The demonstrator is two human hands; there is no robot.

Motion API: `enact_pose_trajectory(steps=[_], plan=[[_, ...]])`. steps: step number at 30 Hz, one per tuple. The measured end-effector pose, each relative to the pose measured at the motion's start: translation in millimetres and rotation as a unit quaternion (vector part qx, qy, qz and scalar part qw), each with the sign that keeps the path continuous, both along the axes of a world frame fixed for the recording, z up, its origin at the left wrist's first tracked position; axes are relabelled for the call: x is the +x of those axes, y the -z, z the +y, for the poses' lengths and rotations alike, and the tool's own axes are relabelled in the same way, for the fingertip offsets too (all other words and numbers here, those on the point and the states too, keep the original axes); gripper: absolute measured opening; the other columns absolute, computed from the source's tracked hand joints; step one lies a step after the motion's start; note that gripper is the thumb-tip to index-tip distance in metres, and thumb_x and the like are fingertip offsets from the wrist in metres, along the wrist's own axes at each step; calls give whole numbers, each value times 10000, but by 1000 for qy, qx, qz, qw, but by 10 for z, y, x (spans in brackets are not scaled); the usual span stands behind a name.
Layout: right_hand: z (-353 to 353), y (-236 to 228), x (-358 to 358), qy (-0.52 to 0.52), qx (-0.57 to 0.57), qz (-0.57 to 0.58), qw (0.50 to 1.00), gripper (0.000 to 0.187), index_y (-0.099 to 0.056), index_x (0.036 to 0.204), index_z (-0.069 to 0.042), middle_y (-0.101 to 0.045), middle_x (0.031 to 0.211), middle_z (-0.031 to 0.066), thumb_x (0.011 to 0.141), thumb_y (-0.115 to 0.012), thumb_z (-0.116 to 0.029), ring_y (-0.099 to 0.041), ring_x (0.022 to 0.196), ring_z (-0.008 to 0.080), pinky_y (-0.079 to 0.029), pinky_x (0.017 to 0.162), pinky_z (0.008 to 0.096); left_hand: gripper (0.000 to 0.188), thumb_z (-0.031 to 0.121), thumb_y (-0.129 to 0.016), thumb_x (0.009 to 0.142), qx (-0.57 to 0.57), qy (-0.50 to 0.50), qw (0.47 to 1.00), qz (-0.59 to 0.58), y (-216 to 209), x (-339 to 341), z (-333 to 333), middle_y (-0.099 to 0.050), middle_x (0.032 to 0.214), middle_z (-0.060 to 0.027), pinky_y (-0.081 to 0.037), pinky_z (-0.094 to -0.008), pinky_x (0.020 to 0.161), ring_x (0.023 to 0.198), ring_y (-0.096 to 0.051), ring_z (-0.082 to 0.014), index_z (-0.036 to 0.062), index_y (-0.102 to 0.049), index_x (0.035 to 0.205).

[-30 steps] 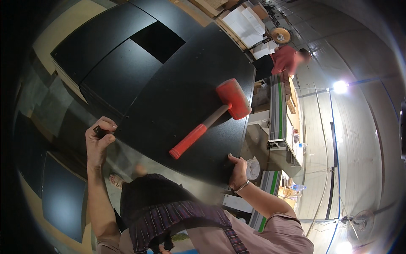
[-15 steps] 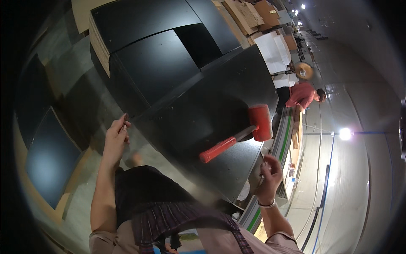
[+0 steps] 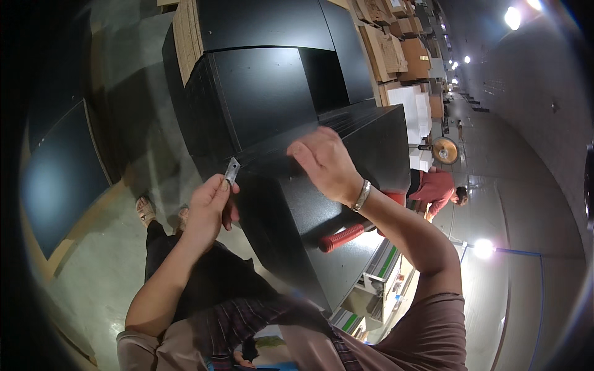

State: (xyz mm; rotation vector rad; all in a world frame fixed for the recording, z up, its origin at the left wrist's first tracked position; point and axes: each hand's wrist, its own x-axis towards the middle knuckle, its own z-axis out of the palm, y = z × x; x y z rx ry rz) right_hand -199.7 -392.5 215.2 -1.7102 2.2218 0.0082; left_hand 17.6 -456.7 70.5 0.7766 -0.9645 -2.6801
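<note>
Between the thumb and fingers of my left hand (image 3: 212, 204) is a small flat silver metal piece (image 3: 232, 169) with a slanted end and a hole. It sits beside the corner of a stack of black panels (image 3: 291, 191). My right hand (image 3: 327, 166) is over those panels, empty as far as I see, its thumb apart from slightly blurred, bent fingers; contact with the surface is unclear. A mallet (image 3: 342, 238) with a red grip lies on the near panel. My right forearm hides most of its red head.
More black panels (image 3: 263, 86) lie beyond, with light layered edges at left. Another black panel (image 3: 62, 179) is at far left. Cardboard boxes (image 3: 416, 59) and white stacks (image 3: 408, 111) stand at the back. A person in a red top (image 3: 435, 188) is at right, near a round fan (image 3: 444, 150).
My right hand has swung up and left over the panels, its forearm now covering the mallet's head. My left hand is nearer the panels' corner, and its metal piece shows clearly. The view has shifted.
</note>
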Motion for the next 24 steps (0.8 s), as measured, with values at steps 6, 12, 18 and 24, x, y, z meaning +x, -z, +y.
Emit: enact_pose_trajectory(steps=[6, 12, 18, 24], plan=[[33, 196, 3, -39, -72, 41, 996, 280, -699, 768, -39, -721, 786, 112, 917, -485, -140, -669, 719, 291, -504, 731, 399, 303, 317, -390, 1075, -89, 1, 996, -21, 27, -86, 120, -453, 572, 14, -322, -220, 431, 464, -440, -66, 96, -510, 905], [6, 157, 39, -43, -50, 21, 998, 262, -682, 795, -10, -743, 887, 128, 886, -448, -82, -695, 759, 269, -513, 761, 376, 246, 192, -431, 1058, -323, -80, 941, 50, -134, -120, 259, -472, 548, -6, -403, -263, 461, 459, -492, -93, 40, -519, 885], [-41, 112, 71, -31, -30, 11, 999, 258, -666, 813, -1, -738, 908, 139, 887, -433, -82, -692, 797, 271, -504, 793, 376, 280, 207, -427, 1060, -253, -66, 963, -62, 333, -300, 293, -451, 550, -27, -394, -288, 440, 449, -477, -108, 35, -505, 852], [-22, 118, 44, -29, -25, 4, 999, 264, -666, 803, 2, -737, 918, 140, 888, -430, -81, -689, 789, 271, -502, 791, 380, 122, 54, -546, 963, -335, -94, 937, -12, 45, -304, 271, -590, 668, -173, -462, -413, 528, 631, -620, -400, 30, -515, 848]])
